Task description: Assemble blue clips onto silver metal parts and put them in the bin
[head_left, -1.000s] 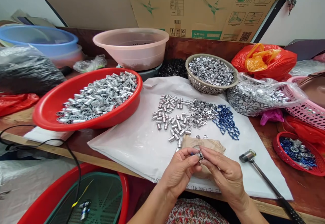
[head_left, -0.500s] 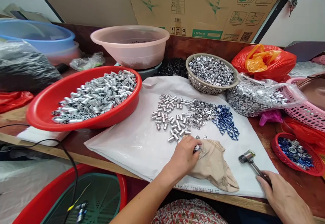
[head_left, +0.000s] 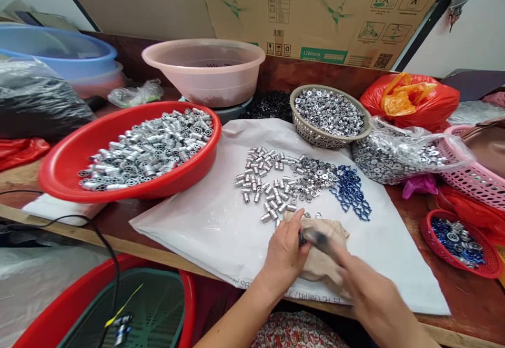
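Pinching a half-hidden small part [head_left: 302, 239] over the beige cloth [head_left: 321, 264] with my left hand [head_left: 284, 247], my right hand [head_left: 366, 285] gripping a blurred hammer [head_left: 321, 241], I judge a few pieces [head_left: 122, 329] finished at eight o'clock, many silver cylinders [head_left: 275, 195] left at eleven, on white sheeting [head_left: 221, 232] across a brownish-red table [head_left: 469, 298], cardboard [head_left: 302, 1] standing at twelve.

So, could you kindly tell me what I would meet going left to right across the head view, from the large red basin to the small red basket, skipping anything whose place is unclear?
Large red basin → left hand → blurred hammer → right hand → small red basket.
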A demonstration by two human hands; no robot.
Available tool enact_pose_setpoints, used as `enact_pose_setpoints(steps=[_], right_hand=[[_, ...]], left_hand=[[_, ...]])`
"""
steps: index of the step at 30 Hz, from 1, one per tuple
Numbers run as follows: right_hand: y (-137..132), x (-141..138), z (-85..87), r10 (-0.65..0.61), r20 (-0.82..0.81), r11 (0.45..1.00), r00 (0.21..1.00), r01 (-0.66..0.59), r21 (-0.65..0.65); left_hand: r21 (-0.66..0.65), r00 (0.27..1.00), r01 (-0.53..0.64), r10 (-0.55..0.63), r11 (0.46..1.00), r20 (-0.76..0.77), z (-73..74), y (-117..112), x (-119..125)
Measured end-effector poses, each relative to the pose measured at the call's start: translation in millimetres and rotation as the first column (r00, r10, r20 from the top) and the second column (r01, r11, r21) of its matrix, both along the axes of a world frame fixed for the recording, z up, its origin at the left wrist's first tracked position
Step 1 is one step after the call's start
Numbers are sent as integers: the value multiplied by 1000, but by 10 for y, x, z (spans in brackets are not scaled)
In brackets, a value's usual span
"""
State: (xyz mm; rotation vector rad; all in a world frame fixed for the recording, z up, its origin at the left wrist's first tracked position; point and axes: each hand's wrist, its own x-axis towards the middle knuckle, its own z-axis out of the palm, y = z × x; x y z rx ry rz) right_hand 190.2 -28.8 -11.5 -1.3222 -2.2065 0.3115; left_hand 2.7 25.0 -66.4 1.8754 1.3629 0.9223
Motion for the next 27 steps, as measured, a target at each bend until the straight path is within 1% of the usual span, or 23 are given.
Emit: enact_pose_setpoints(steps=[1,2,5,6,9,10,11,12,14,15,17,18,19,21,23,24,25,27], right_hand=[[10,5,-33,29,28,1000,999,-29,-11],[19,13,-66,26,43,1000,999,-26,-14],[34,4,-134,-70,12,997,997,70,30],[40,-14,-151,-74,7,997,997,73,35],[52,-36,-222,-14,74,999,997,17,-39],[42,0,-261,-38,96,998,995,43,-54],[19,72,-309,-101,117,993,988,108,-54],[-20,179,-366,-192,147,979,970,200,-42],[-128,472,-488,-394,224,916,891,401,14],[-181,631,-541,-467,278,880,840,472,51],[-228,895,-604,-522,363,845,772,526,96],[-201,975,-607,-532,376,839,759,531,115],[-134,1012,-591,-532,374,841,760,527,124],[106,978,-523,-526,350,846,775,517,127],[416,873,-453,-518,365,846,773,527,84],[560,824,-433,-516,395,837,760,546,45],[682,792,-428,-517,435,820,737,573,3],[843,800,-470,-514,504,780,694,622,-63]], left_hand=[[-5,1000,-7,7,1000,4,-8,0,-1],[-10,1000,-9,9,1000,13,-17,1,-2],[-18,999,1,0,1000,46,-32,6,-4],[-20,999,3,-2,1000,54,-31,7,-6],[-35,997,5,-2,999,80,-11,11,-20],[-41,996,10,-6,999,85,-5,11,-29],[-45,996,17,-13,999,85,-2,10,-40],[-47,997,20,-16,999,80,-4,9,-50],[-46,998,21,-18,999,64,-23,10,-63],[-42,998,18,-15,999,59,-36,14,-61],[-21,999,13,-12,1000,52,-61,32,-33],[-7,999,11,-10,1000,46,-66,45,-9],[7,999,9,-9,1000,38,-63,56,17],[31,1000,10,-10,999,18,-33,61,41],[53,1000,10,-9,999,-19,17,14,-46],[69,999,-6,10,998,-50,40,-40,-157],[89,995,-41,49,995,-92,58,-118,-320],[137,960,-156,183,978,-213,76,-354,-777]])
